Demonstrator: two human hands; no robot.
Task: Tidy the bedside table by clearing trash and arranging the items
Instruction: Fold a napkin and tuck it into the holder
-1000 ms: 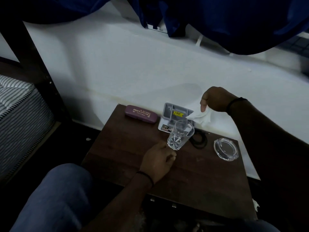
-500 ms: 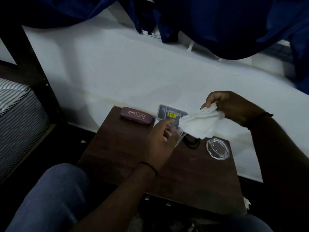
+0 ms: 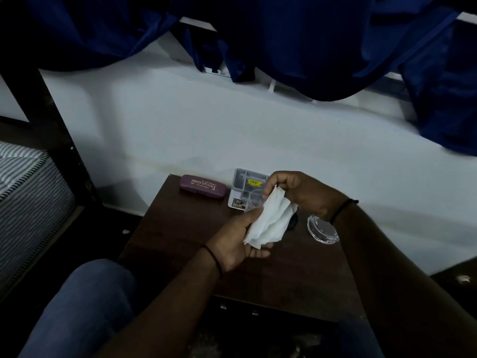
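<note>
Mostly hidden: glass behind tissue (image 3: 269, 220); left hand (image 3: 238, 245) cradles, right hand (image 3: 296, 193) pinches it.

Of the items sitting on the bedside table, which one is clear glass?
The round ashtray at the table's right edge, by the right wrist. The purple glasses case and grey plastic box at the back are opaque.

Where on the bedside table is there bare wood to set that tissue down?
Bare wood lies left of the left hand, between the spectacle case and the table's near edge, and along the near edge below both hands. The back is crowded: grey organiser box, a glass, right hand with tissue, glass ashtray.
</note>
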